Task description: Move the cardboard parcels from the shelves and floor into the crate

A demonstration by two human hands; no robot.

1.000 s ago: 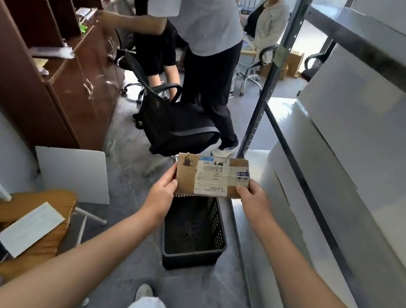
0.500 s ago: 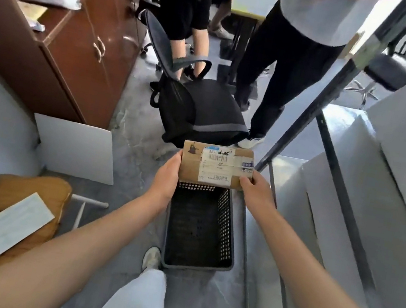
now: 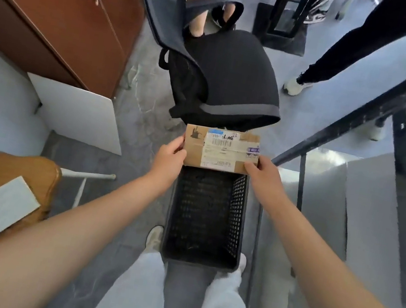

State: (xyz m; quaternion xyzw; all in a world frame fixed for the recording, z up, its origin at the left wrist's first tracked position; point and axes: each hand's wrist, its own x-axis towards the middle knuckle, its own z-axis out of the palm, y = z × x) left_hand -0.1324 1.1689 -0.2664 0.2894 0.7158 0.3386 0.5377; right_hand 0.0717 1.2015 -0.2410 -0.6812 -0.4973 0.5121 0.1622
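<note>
One parcel (image 3: 221,149) crosswise (label (image 3: 217,153) up)

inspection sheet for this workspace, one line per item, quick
surface: grey floor; the black crate stands on it.
job's things: cardboard parcel, label up, held over the crate's far end; no parcel seen inside the crate.
clutter: white board leaning by the brown cabinet; wooden seat with a white card on it.
hands: left hand and right hand each grip one end of the parcel.
cables: nothing seen
surroundings: black office chair just beyond the crate, metal rack to the right, other people's legs further off.
</note>
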